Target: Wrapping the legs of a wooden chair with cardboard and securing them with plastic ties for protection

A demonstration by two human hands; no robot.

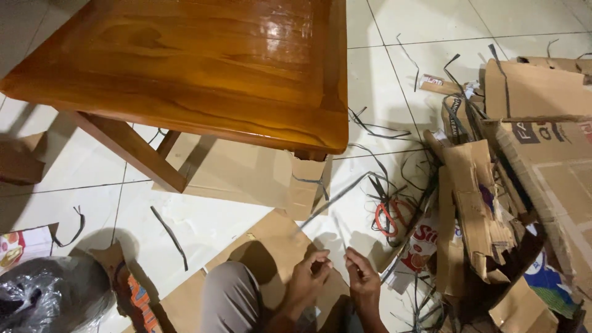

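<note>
Strap (335, 200) — a thin grey plastic band — runs from your pinched fingers up and left across the white floor (203, 225) toward the cardboard (246, 172) under the wooden table (203, 61). Your left hand (311, 274) and right hand (362, 277) sit close together low in the view, both narrowed into a pinch on what looks like its near end, though the grip itself is too small to see well. It should be light, springy and slick with thin edges — so grip the flat faces, near the end.
</note>
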